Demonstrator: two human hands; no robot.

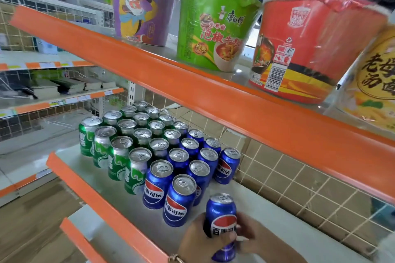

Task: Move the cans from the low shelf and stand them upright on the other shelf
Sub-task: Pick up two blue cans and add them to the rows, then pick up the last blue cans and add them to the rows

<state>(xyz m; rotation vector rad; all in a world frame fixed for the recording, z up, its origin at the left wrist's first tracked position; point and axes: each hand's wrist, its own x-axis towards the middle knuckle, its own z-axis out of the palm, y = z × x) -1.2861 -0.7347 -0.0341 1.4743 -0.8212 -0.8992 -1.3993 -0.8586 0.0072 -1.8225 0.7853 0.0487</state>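
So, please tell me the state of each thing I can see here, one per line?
Held blue cola can: upright, gripped by both hands, low over the shelf.
Left hand: curled round the can.
Right hand: curled round the can.
Blue cans: upright, in rows.
Green cans: upright, in rows.
Noodle bowls: upright, sealed, on the upper shelf.

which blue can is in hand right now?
The blue can at the bottom, apart from the standing block: both hands, left hand and right hand, grip it.

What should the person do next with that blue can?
Probably set the blue can down upright beside the nearest standing blue can. Both hands, left and right, hold it just above the shelf, where the rows stop.
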